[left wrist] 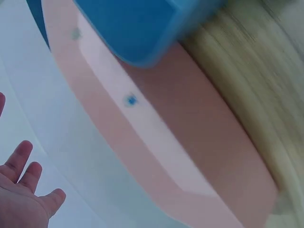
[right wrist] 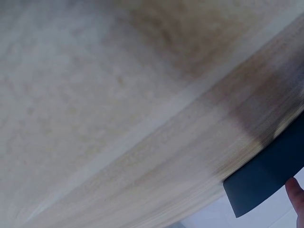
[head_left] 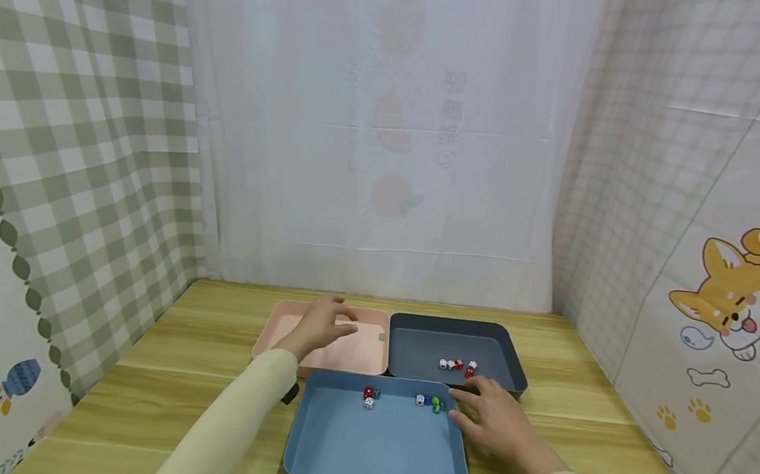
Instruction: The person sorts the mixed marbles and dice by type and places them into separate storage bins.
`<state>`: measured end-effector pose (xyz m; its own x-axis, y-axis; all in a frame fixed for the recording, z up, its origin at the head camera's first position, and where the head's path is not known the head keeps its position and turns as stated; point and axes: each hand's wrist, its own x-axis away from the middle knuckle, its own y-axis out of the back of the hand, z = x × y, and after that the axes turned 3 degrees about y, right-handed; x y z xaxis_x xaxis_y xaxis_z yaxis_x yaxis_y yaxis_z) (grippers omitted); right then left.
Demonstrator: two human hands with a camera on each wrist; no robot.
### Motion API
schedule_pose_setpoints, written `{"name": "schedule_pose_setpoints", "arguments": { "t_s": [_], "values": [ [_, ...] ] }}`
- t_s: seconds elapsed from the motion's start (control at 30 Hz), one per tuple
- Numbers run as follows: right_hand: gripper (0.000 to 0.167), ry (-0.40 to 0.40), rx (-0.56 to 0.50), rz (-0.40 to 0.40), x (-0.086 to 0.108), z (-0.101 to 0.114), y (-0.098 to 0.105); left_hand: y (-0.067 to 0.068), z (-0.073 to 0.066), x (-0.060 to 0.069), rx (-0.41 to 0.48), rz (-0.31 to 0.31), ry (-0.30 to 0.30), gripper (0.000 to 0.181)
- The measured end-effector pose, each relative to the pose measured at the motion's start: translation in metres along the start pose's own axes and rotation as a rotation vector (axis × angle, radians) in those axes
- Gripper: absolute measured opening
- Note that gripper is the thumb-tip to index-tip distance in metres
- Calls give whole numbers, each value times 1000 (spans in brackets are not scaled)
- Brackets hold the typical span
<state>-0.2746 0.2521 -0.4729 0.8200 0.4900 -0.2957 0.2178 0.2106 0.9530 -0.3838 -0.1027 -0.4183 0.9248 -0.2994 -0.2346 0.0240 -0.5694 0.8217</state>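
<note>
My left hand (head_left: 319, 326) hangs over the pink tray (head_left: 280, 323), fingers spread and nothing between them; the left wrist view shows the same spread fingers. Inside that tray lie a blue die (left wrist: 131, 100) and a pale greenish die (head_left: 381, 337). At the upper right corner of the blue tray (head_left: 377, 458), my right hand (head_left: 496, 421) reaches in with loosely bent fingers, close to green dice (head_left: 436, 404); I see nothing held. A white die (head_left: 420, 400) lies beside them. Farther left are a red die (head_left: 369, 391) and another white die (head_left: 369, 403).
Behind the blue tray, right of the pink one, stands a dark grey tray (head_left: 409, 343) with several red and white dice (head_left: 451, 364). All three trays sit close together on a wooden table (head_left: 176, 386). A white curtain (head_left: 292, 139) closes off the back.
</note>
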Motion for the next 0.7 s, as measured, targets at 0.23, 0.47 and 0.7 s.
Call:
{"name": "schedule_pose_setpoints", "arguments": {
  "t_s": [0.23,0.47,0.7],
  "values": [
    [41,11,-6,-12,0,0,-1,-9,-25,2,7,45,-85,16],
    [42,12,-4,-10,0,-1,-1,-27,-61,4,-79,111,-216,18],
    [42,-9,-10,10,1,-3,-2,-55,-87,9,-175,166,-219,20]
  ]
}}
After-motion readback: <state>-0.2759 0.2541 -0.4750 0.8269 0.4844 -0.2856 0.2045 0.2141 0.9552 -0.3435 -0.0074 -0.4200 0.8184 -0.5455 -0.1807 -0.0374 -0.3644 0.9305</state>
